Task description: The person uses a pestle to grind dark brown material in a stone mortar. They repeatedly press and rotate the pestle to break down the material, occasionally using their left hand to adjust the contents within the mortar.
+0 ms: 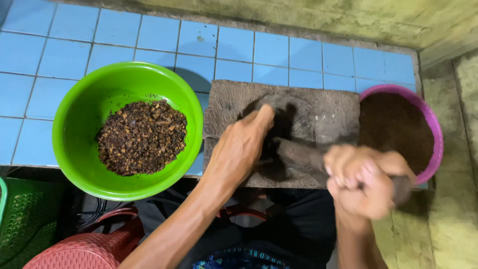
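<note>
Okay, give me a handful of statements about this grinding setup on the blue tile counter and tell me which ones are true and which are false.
1. The green bowl holds coarse dark brown pieces. True.
2. The right hand is empty. False: it is closed around the handle of a dark pestle, blurred in the picture.
3. The left hand rests on the stone slab beside the pestle's head. True.
4. The purple bowl holds whole green leaves. False: it holds a fine dark brown powder.
5. The green bowl sits to the right of the slab. False: it is on the left, and the purple bowl is on the right.
</note>
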